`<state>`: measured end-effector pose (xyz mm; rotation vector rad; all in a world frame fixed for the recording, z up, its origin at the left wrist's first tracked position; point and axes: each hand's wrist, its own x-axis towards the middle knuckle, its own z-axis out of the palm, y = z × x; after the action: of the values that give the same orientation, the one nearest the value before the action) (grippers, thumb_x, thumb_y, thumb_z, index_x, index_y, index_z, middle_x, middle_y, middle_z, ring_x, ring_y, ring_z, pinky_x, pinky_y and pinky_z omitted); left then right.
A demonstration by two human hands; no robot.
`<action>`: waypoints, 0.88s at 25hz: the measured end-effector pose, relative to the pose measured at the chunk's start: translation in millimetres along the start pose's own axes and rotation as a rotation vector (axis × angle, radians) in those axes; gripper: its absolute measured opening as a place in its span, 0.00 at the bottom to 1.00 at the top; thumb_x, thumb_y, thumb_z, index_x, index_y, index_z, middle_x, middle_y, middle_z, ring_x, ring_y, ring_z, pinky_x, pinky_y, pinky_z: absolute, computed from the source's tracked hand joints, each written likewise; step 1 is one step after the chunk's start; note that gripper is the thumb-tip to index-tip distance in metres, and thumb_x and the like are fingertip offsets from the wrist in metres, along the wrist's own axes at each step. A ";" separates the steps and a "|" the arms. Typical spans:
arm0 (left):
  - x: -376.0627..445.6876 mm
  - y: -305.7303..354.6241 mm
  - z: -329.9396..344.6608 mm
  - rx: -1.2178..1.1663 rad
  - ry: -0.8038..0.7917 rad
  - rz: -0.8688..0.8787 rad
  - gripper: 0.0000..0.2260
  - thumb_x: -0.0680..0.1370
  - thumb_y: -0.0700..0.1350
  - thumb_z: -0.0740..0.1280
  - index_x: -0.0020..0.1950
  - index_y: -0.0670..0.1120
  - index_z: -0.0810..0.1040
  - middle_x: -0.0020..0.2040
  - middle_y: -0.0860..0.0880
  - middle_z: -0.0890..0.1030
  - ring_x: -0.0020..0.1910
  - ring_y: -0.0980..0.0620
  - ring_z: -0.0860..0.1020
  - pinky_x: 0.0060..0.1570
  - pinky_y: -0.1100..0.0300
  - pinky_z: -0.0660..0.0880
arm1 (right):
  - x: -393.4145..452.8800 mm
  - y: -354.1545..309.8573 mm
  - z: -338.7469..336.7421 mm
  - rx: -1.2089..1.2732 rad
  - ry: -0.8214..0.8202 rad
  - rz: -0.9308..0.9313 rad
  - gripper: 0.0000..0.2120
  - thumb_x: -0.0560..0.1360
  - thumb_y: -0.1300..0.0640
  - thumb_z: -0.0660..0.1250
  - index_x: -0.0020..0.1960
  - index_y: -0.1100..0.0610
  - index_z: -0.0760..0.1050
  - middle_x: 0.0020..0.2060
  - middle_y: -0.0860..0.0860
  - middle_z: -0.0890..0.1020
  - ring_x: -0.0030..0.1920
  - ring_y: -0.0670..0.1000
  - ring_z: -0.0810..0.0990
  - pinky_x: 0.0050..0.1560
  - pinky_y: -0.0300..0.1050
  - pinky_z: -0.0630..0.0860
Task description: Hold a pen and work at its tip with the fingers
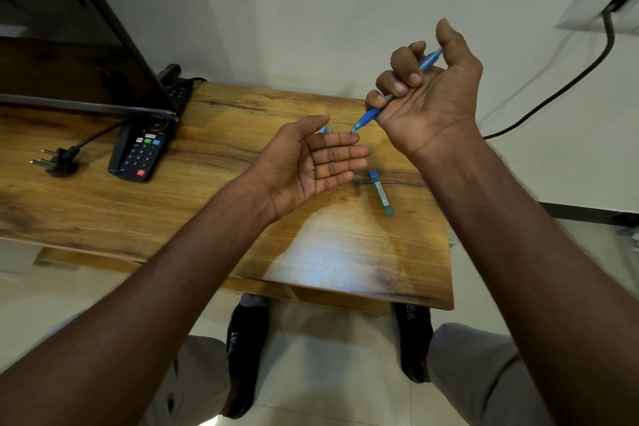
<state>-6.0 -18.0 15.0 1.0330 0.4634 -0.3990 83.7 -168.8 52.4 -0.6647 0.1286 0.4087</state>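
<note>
left hand [311, 162] flat, palm up; right hand [423, 93] grips slim blue pen [368, 117], tip down.

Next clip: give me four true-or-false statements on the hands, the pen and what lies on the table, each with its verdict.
1. The right hand grips a blue pen. True.
2. The left hand holds the remote control. False: it is open, palm up, holding nothing.
3. A blue tube lies on the wooden table. True.
4. The plug sits in a wall socket. False: it lies loose on the table.
</note>
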 end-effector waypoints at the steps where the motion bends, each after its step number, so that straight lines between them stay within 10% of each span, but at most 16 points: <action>1: -0.2 0.0 0.1 0.000 -0.001 0.001 0.21 0.85 0.55 0.61 0.59 0.39 0.84 0.58 0.38 0.87 0.55 0.44 0.87 0.59 0.54 0.81 | 0.0 0.3 0.1 -0.002 0.004 -0.001 0.19 0.84 0.43 0.59 0.38 0.52 0.69 0.24 0.47 0.63 0.26 0.48 0.61 0.33 0.43 0.60; 22: -2.7 0.3 1.9 0.003 0.007 0.000 0.21 0.85 0.55 0.61 0.60 0.39 0.83 0.58 0.38 0.87 0.54 0.45 0.87 0.60 0.54 0.80 | -1.1 -0.8 0.4 -0.001 -0.028 0.025 0.24 0.84 0.38 0.57 0.37 0.53 0.68 0.25 0.48 0.63 0.27 0.49 0.60 0.35 0.44 0.59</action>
<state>-7.8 -19.2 17.5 1.0375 0.4694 -0.3961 83.0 -169.5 53.4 -0.6586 0.1108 0.4419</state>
